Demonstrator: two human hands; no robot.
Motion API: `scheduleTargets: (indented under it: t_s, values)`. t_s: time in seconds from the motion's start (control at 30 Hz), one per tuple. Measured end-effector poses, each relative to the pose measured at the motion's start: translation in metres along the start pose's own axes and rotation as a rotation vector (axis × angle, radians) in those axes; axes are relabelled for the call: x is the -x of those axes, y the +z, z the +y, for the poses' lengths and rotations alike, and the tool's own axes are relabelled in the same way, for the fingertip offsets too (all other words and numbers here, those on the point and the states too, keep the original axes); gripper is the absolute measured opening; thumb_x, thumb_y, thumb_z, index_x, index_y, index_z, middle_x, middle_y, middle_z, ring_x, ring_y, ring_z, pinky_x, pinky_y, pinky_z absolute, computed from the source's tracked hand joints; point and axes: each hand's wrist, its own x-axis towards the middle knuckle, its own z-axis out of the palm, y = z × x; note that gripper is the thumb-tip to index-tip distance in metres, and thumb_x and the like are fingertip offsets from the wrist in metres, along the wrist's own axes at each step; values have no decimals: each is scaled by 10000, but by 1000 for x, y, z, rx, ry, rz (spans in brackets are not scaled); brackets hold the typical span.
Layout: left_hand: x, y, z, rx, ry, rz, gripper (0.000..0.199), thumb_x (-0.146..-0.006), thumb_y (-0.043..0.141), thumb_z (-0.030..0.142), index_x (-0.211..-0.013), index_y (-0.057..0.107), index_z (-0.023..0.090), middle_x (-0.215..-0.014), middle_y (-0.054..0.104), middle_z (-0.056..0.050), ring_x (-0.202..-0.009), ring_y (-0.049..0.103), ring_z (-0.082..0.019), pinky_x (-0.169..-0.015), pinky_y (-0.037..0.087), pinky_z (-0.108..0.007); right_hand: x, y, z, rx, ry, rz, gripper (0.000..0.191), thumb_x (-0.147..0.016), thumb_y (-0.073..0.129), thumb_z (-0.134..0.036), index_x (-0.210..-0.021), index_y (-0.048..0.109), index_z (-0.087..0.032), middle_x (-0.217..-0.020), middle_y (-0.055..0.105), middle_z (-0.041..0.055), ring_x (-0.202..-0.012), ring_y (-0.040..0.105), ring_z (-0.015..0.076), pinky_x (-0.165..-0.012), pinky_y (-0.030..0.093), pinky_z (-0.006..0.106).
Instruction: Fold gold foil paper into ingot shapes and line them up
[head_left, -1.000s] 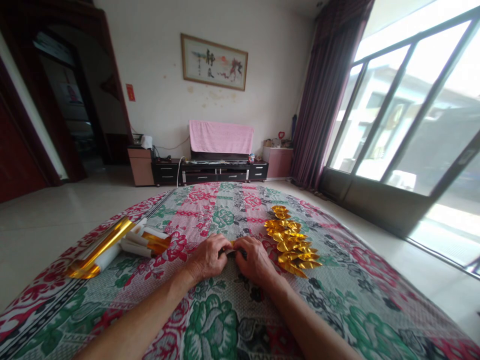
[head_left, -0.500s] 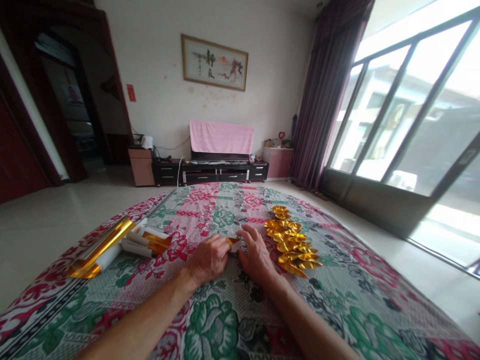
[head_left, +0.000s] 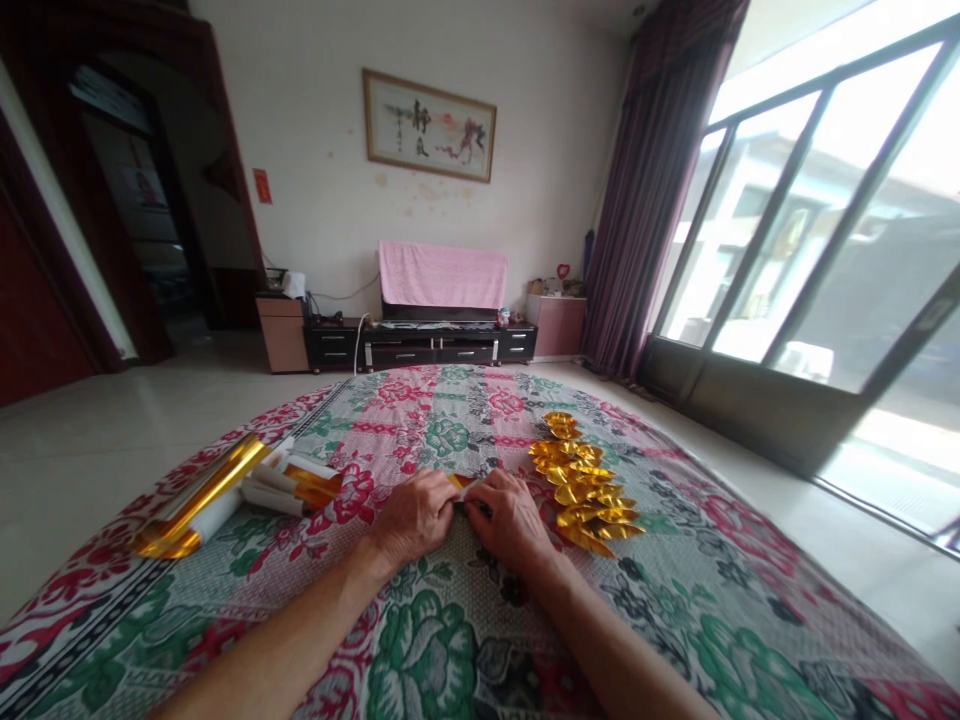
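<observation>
Between my two hands is a small piece of gold foil paper (head_left: 457, 481), gold on one face and white on the other, mostly hidden by the fingers. My left hand (head_left: 420, 511) pinches its left end. My right hand (head_left: 510, 515) has its fingers curled closed on the right end. To the right stand folded gold paper ingots (head_left: 585, 487), nested in a slanting row. On the left lie loosely rolled gold foil sheets (head_left: 217, 495) with white backs, beside a smaller bundle of gold and white paper (head_left: 300, 483).
A flowered cloth (head_left: 427, 650) in pink, green and grey covers the round table. Beyond it, a low black cabinet (head_left: 435, 345) stands at the wall, bearing something draped with a pink towel (head_left: 442, 273). Glazed doors (head_left: 795, 230) are on the right.
My right hand's fingers, raised and spread half a second ago, have come down and closed on the paper. The left hand has barely moved.
</observation>
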Motion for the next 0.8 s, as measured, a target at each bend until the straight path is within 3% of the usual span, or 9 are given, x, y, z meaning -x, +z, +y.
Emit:
scheduleTargets:
  t_s: [0.37, 0.67, 0.8]
  values:
    - [-1, 3, -2, 114, -54, 69, 138, -762, 482, 115, -758, 607, 173, -756, 603, -35, -777, 549, -162, -739, 445, -275, -1, 1, 0, 43, 11, -17, 169, -855, 483, -252, -763, 613, -196, -795, 539, 14, -766, 491, 119, -710, 321, 225]
    - [-2, 5, -9, 151, -16, 87, 395, -695, 439, 15, -994, 627, 192, -878, 661, -39, -848, 585, -172, -794, 468, -289, -2, 3, -8, 13, 3, -1, 127, -802, 552, -242, -901, 628, -222, -835, 576, 20, -805, 509, 143, -772, 323, 262]
    - [-1, 6, -13, 165, -32, 88, 442, -668, 437, 14, -1014, 635, 205, -866, 681, -25, -803, 601, -157, -754, 479, -269, -2, 4, -12, 25, -40, -21, 122, -824, 522, -246, -851, 640, -229, -805, 579, 17, -800, 508, 141, -764, 317, 265]
